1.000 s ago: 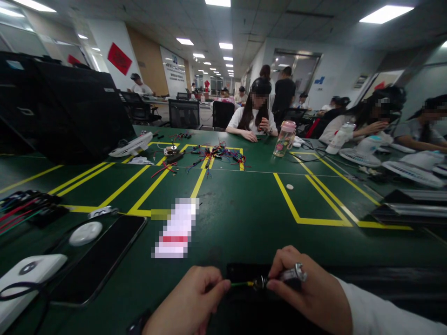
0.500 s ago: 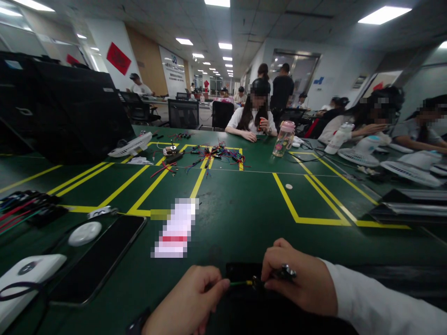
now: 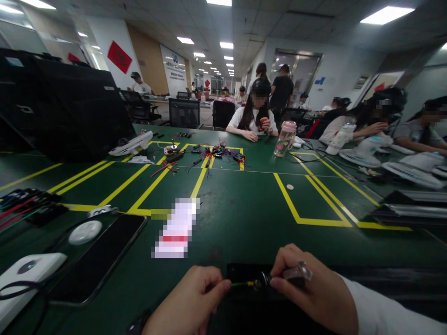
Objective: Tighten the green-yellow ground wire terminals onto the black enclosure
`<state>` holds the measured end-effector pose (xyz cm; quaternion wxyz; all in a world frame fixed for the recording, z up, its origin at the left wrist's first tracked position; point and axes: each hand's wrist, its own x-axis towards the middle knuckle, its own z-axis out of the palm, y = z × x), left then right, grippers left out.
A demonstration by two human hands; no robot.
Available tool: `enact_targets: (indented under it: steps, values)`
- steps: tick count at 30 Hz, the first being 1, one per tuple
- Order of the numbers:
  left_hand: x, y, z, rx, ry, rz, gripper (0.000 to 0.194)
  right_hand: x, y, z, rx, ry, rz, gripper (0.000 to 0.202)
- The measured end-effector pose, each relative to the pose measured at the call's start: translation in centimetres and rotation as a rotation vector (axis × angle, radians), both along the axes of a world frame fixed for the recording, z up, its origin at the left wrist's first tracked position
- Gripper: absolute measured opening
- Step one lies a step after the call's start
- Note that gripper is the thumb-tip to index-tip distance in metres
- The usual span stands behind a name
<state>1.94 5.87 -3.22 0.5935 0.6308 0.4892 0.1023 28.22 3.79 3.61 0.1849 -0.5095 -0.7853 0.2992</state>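
Note:
Near the front edge, my left hand (image 3: 195,298) is closed, thumb and finger pinching a thin green wire (image 3: 239,284) with a yellow end. The wire points right, its yellow end at a small round shiny part (image 3: 257,284); whether they are joined, I cannot tell. My right hand (image 3: 312,288) is closed around a small dark tool (image 3: 296,274) with a shiny end sticking out past the fingers. Its exact kind is not clear. Beneath both hands lies a black surface (image 3: 240,269), mostly hidden.
A phone (image 3: 101,260), a white round case (image 3: 85,232) and a white device (image 3: 31,281) lie at left. Tangled wires (image 3: 218,152) lie farther back. A bottle (image 3: 284,139) stands before a person (image 3: 256,114) across the green table (image 3: 237,214).
My right hand has moved a little to the right with the dark tool, whose shiny end shows more. The left hand keeps its pinch on the green wire, nearly still.

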Motion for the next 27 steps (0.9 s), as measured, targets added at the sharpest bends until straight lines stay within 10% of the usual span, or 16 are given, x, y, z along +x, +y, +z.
enact_targets:
  steps: [9,27]
  values:
    - [-0.1,0.0,0.0,0.023,-0.011,-0.003,0.041,-0.8,-0.7,-1.8,-0.011,-0.021,-0.035,0.002]
    - [0.0,0.0,-0.2,0.017,-0.011,-0.006,0.041,0.3,2.4,-0.1,0.001,0.025,0.232,0.008]
